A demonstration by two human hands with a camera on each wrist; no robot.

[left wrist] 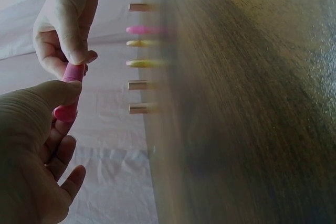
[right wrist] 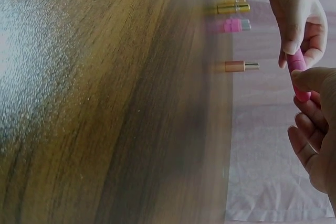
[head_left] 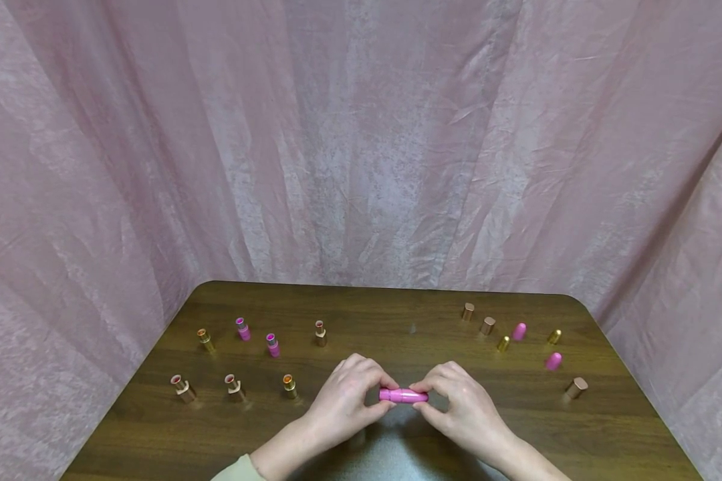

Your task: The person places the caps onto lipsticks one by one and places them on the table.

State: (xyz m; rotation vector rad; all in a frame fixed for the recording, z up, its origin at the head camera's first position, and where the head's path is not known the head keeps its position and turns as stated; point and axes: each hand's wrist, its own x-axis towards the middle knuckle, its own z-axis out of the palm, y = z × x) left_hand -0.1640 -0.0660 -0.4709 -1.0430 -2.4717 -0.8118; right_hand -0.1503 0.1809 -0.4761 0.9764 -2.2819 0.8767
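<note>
Both hands meet over a pink lipstick (head_left: 404,396), held level above the table near its front. My left hand (head_left: 349,395) pinches the blunt left end between thumb and fingertips. At the rounded right end, my right hand (head_left: 462,407) pinches the cap in the same way. The two parts sit together as one tube, with a seam close to the left fingers. In the left wrist view, the thumb lies over part of the pink lipstick (left wrist: 73,72); in the right wrist view, its rounded end (right wrist: 302,96) shows beyond the thumb.
On the table's left stand several uncapped lipsticks: pink (head_left: 273,345), gold (head_left: 290,386) and rose-gold (head_left: 321,333). Loose caps stand on the right, pink (head_left: 553,361), gold (head_left: 503,344) and rose-gold (head_left: 576,387). Behind the wooden table (head_left: 385,314) hangs a pink curtain (head_left: 367,147).
</note>
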